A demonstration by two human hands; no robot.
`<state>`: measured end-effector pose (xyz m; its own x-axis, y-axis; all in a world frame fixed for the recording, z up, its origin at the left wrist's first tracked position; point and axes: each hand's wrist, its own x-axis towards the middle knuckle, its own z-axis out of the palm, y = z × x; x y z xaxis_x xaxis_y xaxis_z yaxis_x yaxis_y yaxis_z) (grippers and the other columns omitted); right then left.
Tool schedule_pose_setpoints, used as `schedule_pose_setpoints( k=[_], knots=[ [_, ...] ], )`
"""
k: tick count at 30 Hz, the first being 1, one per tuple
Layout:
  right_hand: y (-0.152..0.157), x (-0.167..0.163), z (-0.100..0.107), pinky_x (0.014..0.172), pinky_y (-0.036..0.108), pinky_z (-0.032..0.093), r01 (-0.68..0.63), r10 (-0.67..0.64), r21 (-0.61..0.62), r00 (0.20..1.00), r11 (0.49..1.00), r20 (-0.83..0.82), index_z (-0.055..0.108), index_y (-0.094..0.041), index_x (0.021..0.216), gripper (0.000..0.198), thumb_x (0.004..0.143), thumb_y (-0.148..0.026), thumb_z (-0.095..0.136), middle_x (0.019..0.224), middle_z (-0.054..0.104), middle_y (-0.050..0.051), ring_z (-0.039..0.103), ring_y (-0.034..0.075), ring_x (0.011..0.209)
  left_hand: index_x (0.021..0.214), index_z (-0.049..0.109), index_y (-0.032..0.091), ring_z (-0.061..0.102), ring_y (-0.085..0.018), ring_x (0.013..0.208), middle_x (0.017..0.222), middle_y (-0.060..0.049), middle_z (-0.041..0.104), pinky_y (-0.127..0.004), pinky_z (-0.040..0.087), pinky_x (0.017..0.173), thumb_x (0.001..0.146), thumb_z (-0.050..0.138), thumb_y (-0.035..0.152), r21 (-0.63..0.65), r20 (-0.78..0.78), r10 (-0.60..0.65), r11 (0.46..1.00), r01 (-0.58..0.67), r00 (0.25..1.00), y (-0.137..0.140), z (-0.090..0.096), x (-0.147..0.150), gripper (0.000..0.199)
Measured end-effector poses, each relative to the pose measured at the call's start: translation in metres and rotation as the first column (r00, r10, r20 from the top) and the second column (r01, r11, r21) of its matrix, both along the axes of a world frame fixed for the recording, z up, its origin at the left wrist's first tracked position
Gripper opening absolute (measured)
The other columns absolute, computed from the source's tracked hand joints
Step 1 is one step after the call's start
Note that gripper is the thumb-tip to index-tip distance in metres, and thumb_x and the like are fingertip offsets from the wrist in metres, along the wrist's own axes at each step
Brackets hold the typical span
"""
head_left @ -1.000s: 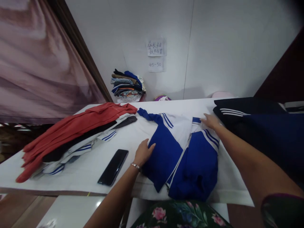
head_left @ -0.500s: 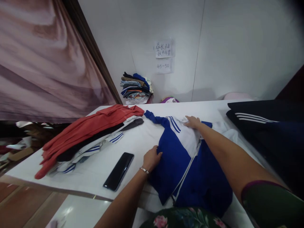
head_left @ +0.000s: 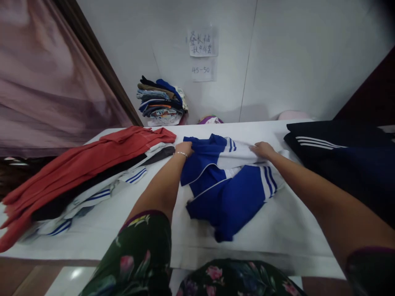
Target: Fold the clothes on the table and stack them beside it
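Observation:
A blue and white jacket [head_left: 243, 197] with striped sleeves lies crumpled across the white table in front of me. My left hand [head_left: 184, 149], with a bracelet at the wrist, is closed on its far left edge. My right hand [head_left: 262, 150] pinches the white part at the far right. Between the hands the cloth is drawn out, while the near blue part slumps in folds toward me. White piping shows along its opened front. Both sets of fingertips are partly hidden by the fabric.
Left of the jacket lies a pile of long garments, topped by a red one [head_left: 101, 158]. Dark folded clothing [head_left: 339, 164] with white stripes is at right. Behind the table stand a stack of folded clothes [head_left: 162, 100] and a wall with a handwritten paper sign [head_left: 202, 44].
The jacket has swung round, its blue front now turned sideways. My left hand has moved away from me to its far edge; my right hand holds farther right. The phone has dropped from sight.

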<state>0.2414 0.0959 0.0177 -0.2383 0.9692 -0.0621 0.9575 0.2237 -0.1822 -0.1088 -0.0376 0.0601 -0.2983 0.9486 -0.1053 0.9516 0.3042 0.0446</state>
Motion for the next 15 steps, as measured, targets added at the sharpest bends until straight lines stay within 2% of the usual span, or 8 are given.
schedule_pose_setpoints(
  k=[3, 5, 7, 9, 12, 15],
  knots=[
    [-0.010, 0.011, 0.002, 0.090, 0.028, 0.044, -0.079, 0.077, -0.022, 0.994, 0.997, -0.083, 0.068, -0.021, 0.114, 0.045, 0.092, -0.051, 0.041, 0.116, 0.069, 0.006, 0.061, 0.024, 0.110, 0.115, 0.062, 0.016, 0.057, -0.028, 0.113, 0.121, -0.013, 0.064, -0.031, 0.042, 0.088, 0.078, 0.069, 0.034, -0.006, 0.019, 0.021, 1.000, -0.021, 1.000, 0.017, -0.002, -0.009, 0.042],
    [-0.015, 0.026, 0.002, 0.096, 0.026, 0.042, -0.090, 0.088, -0.016, 0.989, 0.996, -0.122, 0.063, -0.022, 0.123, 0.048, 0.094, -0.051, 0.038, 0.126, 0.064, 0.003, 0.057, 0.022, 0.117, 0.120, 0.059, 0.017, 0.056, -0.025, 0.114, 0.124, -0.012, 0.062, -0.028, 0.042, 0.089, 0.080, 0.067, 0.039, -0.001, 0.037, 0.023, 1.000, -0.023, 0.999, 0.011, -0.011, -0.008, 0.046],
    [-0.018, 0.050, -0.001, 0.102, 0.029, 0.039, -0.054, 0.054, 0.001, 0.989, 0.999, -0.140, 0.059, -0.017, 0.128, 0.051, 0.094, -0.050, 0.037, 0.134, 0.058, 0.007, 0.052, 0.024, 0.124, 0.124, 0.056, 0.017, 0.053, -0.023, 0.118, 0.129, -0.010, 0.059, -0.028, 0.040, 0.094, 0.086, 0.059, 0.042, 0.076, 0.064, 0.002, 0.997, -0.007, 0.998, -0.004, -0.020, -0.005, 0.045],
    [-0.020, 0.081, -0.005, 0.104, 0.033, 0.037, 0.028, -0.022, 0.034, 0.985, 0.999, -0.169, 0.059, -0.014, 0.128, 0.052, 0.094, -0.047, 0.039, 0.135, 0.056, 0.011, 0.050, 0.026, 0.126, 0.123, 0.057, 0.016, 0.052, -0.022, 0.118, 0.128, -0.011, 0.059, -0.029, 0.038, 0.098, 0.090, 0.052, 0.041, 0.215, 0.105, -0.049, 0.976, 0.026, 0.993, -0.028, -0.025, -0.001, 0.042],
    [-0.026, 0.125, -0.014, 0.103, 0.035, 0.039, 0.180, -0.159, 0.080, 0.962, 0.980, -0.220, 0.060, -0.011, 0.125, 0.048, 0.092, -0.043, 0.045, 0.131, 0.059, 0.014, 0.052, 0.028, 0.124, 0.114, 0.062, 0.016, 0.056, -0.021, 0.111, 0.117, -0.010, 0.064, -0.029, 0.039, 0.099, 0.091, 0.049, 0.040, 0.410, 0.159, -0.162, 0.908, 0.084, 0.974, -0.080, -0.025, 0.015, 0.036],
    [-0.042, 0.152, -0.024, 0.098, 0.035, 0.044, 0.271, -0.248, 0.061, 0.936, 0.961, -0.250, 0.057, -0.012, 0.129, 0.051, 0.091, -0.043, 0.046, 0.125, 0.063, 0.014, 0.058, 0.028, 0.116, 0.105, 0.065, 0.022, 0.058, -0.022, 0.104, 0.106, -0.006, 0.067, -0.034, 0.044, 0.095, 0.091, 0.045, 0.045, 0.472, 0.220, -0.303, 0.865, 0.171, 0.927, -0.150, -0.022, 0.048, 0.034]
  ],
)
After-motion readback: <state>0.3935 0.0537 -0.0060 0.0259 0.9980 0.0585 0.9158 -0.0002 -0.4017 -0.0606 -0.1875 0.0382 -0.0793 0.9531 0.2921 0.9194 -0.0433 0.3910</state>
